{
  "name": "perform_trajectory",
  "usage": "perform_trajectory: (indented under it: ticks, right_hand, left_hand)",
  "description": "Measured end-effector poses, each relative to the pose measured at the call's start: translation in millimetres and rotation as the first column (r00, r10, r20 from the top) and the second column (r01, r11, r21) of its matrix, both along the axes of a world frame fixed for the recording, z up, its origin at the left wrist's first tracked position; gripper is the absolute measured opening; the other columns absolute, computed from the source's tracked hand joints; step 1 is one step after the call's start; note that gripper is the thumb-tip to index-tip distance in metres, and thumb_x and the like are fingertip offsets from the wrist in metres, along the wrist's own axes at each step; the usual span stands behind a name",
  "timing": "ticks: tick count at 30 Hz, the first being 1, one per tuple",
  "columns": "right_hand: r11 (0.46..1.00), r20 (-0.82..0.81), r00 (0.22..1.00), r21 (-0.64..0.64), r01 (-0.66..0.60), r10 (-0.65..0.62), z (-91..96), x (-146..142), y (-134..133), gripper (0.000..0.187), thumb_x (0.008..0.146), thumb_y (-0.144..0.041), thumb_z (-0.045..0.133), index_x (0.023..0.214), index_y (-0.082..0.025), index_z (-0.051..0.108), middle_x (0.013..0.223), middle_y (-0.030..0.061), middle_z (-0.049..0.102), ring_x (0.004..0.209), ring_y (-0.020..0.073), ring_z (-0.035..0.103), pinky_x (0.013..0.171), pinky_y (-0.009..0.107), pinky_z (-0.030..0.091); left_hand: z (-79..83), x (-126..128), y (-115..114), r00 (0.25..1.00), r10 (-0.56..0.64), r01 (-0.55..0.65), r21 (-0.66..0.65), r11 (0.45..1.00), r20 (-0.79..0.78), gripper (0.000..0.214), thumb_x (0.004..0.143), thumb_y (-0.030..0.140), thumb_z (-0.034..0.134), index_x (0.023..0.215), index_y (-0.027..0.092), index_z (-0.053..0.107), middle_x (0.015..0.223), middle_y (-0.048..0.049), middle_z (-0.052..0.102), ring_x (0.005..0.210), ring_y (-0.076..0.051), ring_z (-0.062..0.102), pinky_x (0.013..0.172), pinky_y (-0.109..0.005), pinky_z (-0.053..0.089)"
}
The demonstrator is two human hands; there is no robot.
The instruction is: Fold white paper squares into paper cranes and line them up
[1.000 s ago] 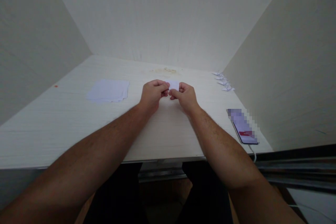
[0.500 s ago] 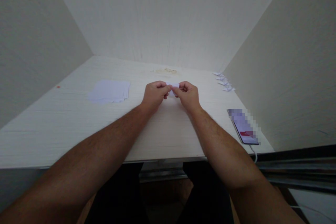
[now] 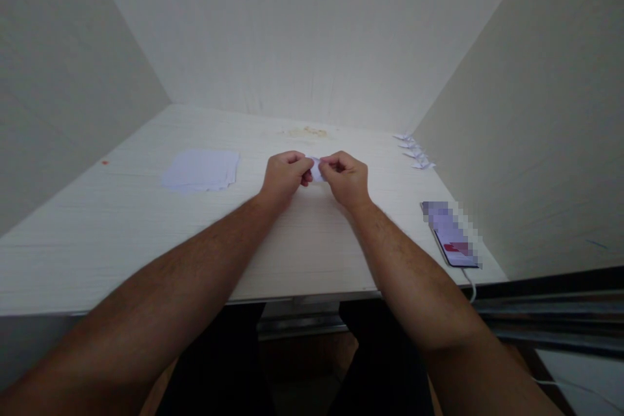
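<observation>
A small white piece of paper (image 3: 316,170) is held up between my two hands, above the middle of the table. My left hand (image 3: 287,172) pinches its left side, thumb on top and fingers curled beneath. On the other side, my right hand (image 3: 345,175) grips the paper between thumb and bent index finger. Fingers cover much of the paper, so its exact folds cannot be made out.
To the left lies a stack of white paper sheets (image 3: 199,169). Several small folded paper pieces (image 3: 414,153) line the right wall. A phone (image 3: 451,234) with a white cable (image 3: 470,283) rests near the right edge. Walls enclose the white table (image 3: 302,253) on three sides.
My thumbs have moved apart, and more of the paper shows between them. My right hand's fingers have shifted their pinch on it. The other things stay in place.
</observation>
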State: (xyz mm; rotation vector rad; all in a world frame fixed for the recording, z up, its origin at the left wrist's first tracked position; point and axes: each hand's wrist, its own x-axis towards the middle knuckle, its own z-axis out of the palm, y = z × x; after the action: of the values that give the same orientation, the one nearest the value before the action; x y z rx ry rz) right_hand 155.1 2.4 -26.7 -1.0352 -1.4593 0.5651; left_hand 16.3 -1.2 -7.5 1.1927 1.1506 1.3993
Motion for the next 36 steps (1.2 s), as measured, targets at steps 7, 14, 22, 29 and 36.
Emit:
perform_trajectory:
  ticks: [7, 14, 22, 29, 36]
  right_hand:
    - [0.989, 0.165, 0.986, 0.145, 0.014, -0.038, 2.0, 2.2, -2.0, 0.011, 0.082, -0.022, 0.062, 0.077, -0.023, 0.072, 0.07, -0.003, 0.07, 0.063, 0.0118, 0.06, 0.063, 0.027, 0.048]
    - [0.975, 0.265, 0.964, 0.218, -0.039, -0.021, 2.8, 6.9, -0.8, 0.015, 0.081, -0.015, 0.059, 0.074, -0.022, 0.07, 0.071, -0.0026, 0.069, 0.063, 0.0117, 0.059, 0.065, 0.026, 0.049]
    - [0.976, 0.421, 0.906, 0.21, -0.058, -0.036, 9.8, 9.9, -3.2, 0.017, 0.082, -0.015, 0.056, 0.074, -0.024, 0.069, 0.075, -0.0009, 0.071, 0.069, 0.0139, 0.061, 0.071, 0.029, 0.049]
    - [0.973, 0.483, 0.874, 0.222, -0.065, -0.052, 9.3, 10.7, -2.1, 0.018, 0.083, -0.014, 0.054, 0.074, -0.024, 0.066, 0.077, -0.0002, 0.071, 0.075, 0.0156, 0.062, 0.076, 0.03, 0.049]
    - [0.959, 0.474, 0.877, 0.277, -0.064, -0.079, 7.7, 12.0, 0.3, 0.02, 0.085, -0.015, 0.051, 0.074, -0.024, 0.066, 0.078, 0.001, 0.071, 0.077, 0.0159, 0.063, 0.077, 0.03, 0.049]
  left_hand:
    - [4.4, -0.1, -1.5, 0.995, 0.007, -0.001, -0.055, 0.998, 0.101, 0.012, 0.066, 0.017, 0.066, 0.058, 0.016, 0.058, 0.047, 0.0004, 0.057, 0.042, -0.009, 0.051, 0.042, -0.021, 0.038]
    - [5.1, -0.5, -2.3, 0.989, -0.011, 0.026, -0.101, 0.995, 0.15, 0.011, 0.067, 0.017, 0.068, 0.061, 0.015, 0.059, 0.05, 0.0002, 0.057, 0.042, -0.009, 0.05, 0.044, -0.022, 0.039]
    - [3.9, -1.6, -1.4, 0.988, -0.015, 0.034, -0.122, 0.992, 0.151, 0.011, 0.067, 0.017, 0.068, 0.06, 0.015, 0.059, 0.049, 0.0004, 0.057, 0.042, -0.008, 0.049, 0.044, -0.022, 0.038]
    - [4.8, -3.1, -2.2, 0.991, -0.032, 0.046, -0.107, 0.993, 0.127, 0.011, 0.068, 0.021, 0.07, 0.063, 0.015, 0.061, 0.051, -0.0002, 0.058, 0.045, -0.009, 0.051, 0.047, -0.023, 0.04]
    - [6.7, -1.5, -3.5, 0.987, -0.081, 0.098, -0.121, 0.988, 0.141, 0.013, 0.065, 0.016, 0.072, 0.06, 0.015, 0.06, 0.051, -0.0004, 0.058, 0.046, -0.008, 0.052, 0.05, -0.022, 0.043]
